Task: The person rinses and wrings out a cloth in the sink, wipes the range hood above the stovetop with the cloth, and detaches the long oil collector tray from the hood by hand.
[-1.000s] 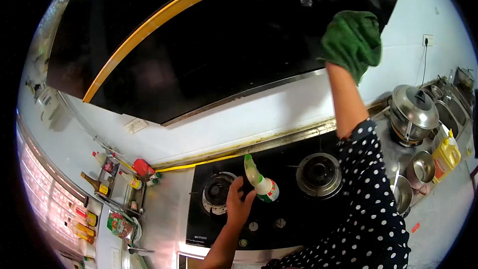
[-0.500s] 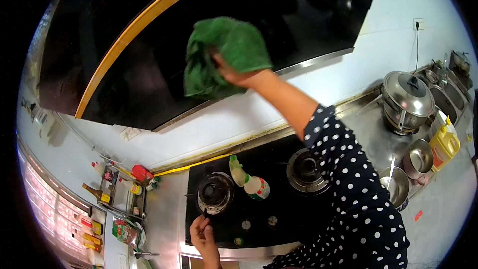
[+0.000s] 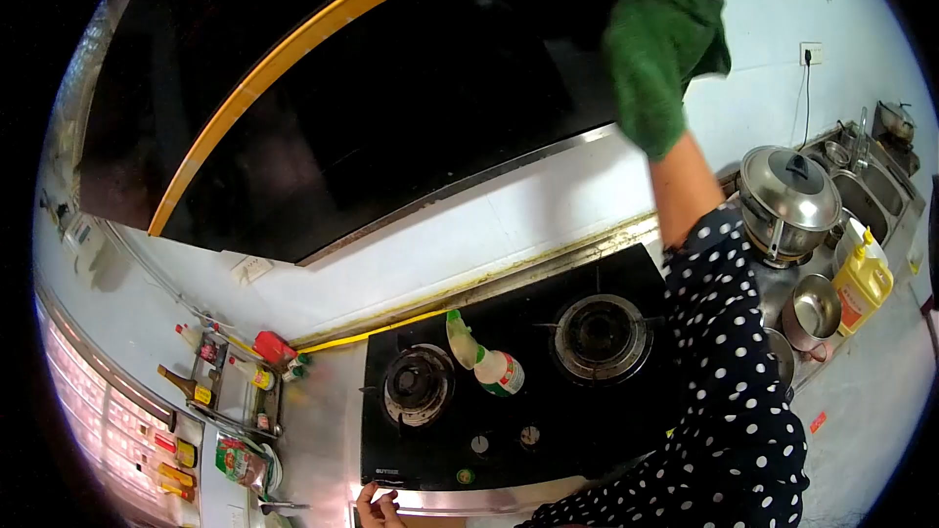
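Note:
A green cloth (image 3: pixel 665 49) covers my right hand (image 3: pixel 667 68) and lies against the right end of the black range hood (image 3: pixel 440 88). The fingers are hidden under the cloth. My left hand (image 3: pixel 380 506) is at the bottom edge, by the front rim of the black gas stove (image 3: pixel 528 450), partly cut off, with its fingers bent and apart and nothing in them. Between the two burners a spray bottle (image 3: pixel 501 372) with a green nozzle stands on the stove.
A lidded steel pot (image 3: pixel 792 191), a saucepan (image 3: pixel 812 313) and a yellow jug (image 3: pixel 861 288) stand on the right, near the sink (image 3: pixel 861 200). On the left a rack (image 3: pixel 235 386) holds several bottles. A wall socket (image 3: pixel 810 54) is at the upper right.
The cloth and my right hand went left along the hood, then back to its right end. My left hand moved from beside the spray bottle down to the stove's front edge.

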Demonstrator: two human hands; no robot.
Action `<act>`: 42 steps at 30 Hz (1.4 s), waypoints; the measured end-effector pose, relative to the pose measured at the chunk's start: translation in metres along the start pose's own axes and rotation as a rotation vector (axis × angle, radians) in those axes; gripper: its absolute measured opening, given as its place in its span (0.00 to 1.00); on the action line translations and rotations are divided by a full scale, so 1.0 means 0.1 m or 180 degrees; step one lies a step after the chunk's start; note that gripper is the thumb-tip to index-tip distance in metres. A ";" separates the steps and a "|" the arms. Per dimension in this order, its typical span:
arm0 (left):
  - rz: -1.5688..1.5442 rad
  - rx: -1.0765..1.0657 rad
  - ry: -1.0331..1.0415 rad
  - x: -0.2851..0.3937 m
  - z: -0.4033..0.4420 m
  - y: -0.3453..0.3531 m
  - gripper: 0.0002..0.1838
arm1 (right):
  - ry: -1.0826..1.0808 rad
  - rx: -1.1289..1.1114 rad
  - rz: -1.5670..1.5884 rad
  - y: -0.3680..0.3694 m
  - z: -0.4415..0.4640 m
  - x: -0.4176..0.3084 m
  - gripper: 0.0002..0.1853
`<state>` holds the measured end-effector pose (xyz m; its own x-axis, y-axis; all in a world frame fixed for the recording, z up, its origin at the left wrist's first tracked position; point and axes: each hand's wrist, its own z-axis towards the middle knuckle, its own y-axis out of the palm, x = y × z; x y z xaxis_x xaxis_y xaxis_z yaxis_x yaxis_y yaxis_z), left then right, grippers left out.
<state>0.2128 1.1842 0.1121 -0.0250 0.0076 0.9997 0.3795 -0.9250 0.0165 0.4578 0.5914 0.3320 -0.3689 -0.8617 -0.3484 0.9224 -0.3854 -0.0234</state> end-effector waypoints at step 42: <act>0.1447 -0.0183 0.1166 0.16 0.01 0.43 0.17 | -0.1354 -0.1369 0.1559 0.21 -1.41 -1.46 0.09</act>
<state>0.2293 1.1451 0.1286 -0.1935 -0.5171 0.8338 0.3764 -0.8239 -0.4236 0.5469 0.7561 0.2504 0.1604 -0.9867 -0.0255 0.9226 0.1590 -0.3514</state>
